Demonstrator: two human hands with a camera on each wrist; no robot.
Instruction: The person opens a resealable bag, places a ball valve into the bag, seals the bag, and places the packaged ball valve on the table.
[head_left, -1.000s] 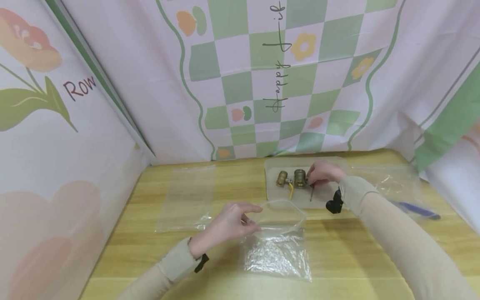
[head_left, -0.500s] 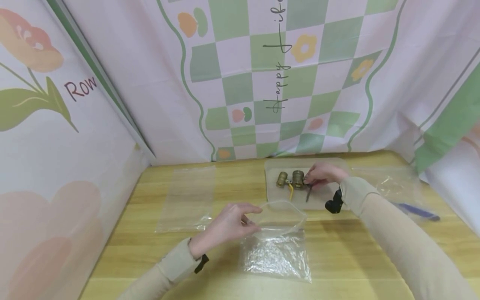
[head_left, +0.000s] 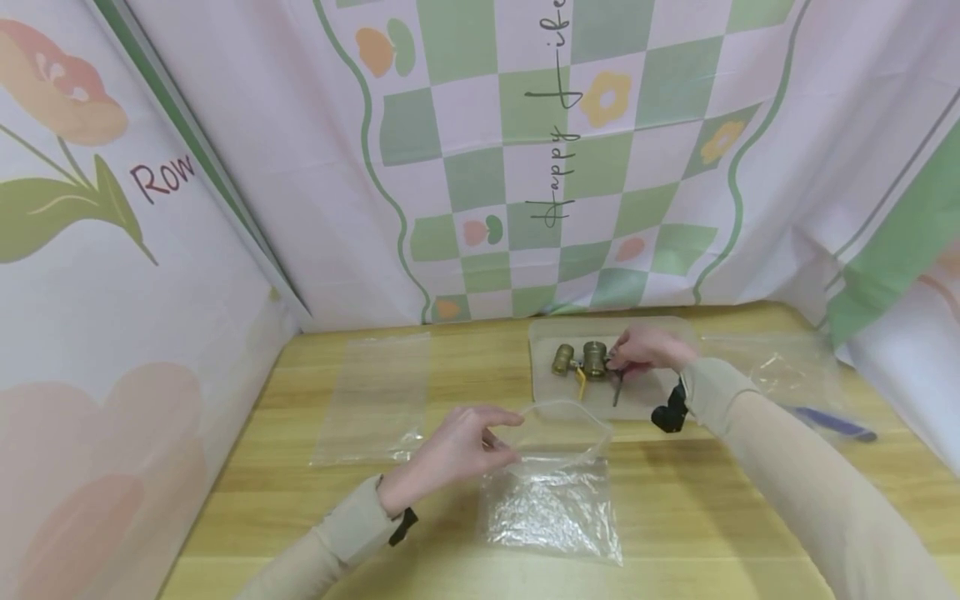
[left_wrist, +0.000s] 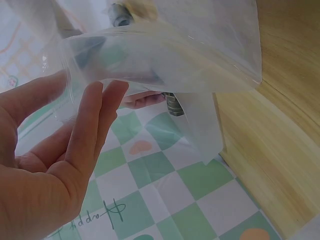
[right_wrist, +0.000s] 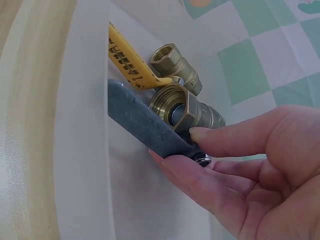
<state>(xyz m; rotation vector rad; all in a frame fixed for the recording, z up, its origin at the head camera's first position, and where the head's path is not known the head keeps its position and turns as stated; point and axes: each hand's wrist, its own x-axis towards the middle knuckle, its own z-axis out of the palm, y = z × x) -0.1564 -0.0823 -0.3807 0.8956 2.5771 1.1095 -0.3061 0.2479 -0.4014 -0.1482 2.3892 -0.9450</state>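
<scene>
My right hand [head_left: 647, 348] pinches the base of the dark grey lever [right_wrist: 135, 120] on the larger brass ball valve [right_wrist: 205, 115], thumb on one side and fingers on the other. That valve sits in a whitish tray [head_left: 547, 396]. Beside it lies a smaller brass ball valve [right_wrist: 187, 75] with a yellow lever [right_wrist: 130, 62]. Nearer the front, my left hand [head_left: 453, 450] holds the mouth of a clear plastic bag [head_left: 555, 508] spread, its thumb and fingers apart at the left side of the rim. The bag's lower part lies crinkled on the table.
A flat clear bag [head_left: 378, 392] lies on the wooden table [head_left: 285, 500] at the left. Right of the tray is another clear bag [head_left: 780, 367], with a blue strip [head_left: 836, 423] near its front. A patterned curtain [head_left: 525, 167] hangs behind the table.
The right hand and the larger valve have shifted slightly left, toward the smaller valve, mostly in the first half second. The left hand and the bag stay where they were.
</scene>
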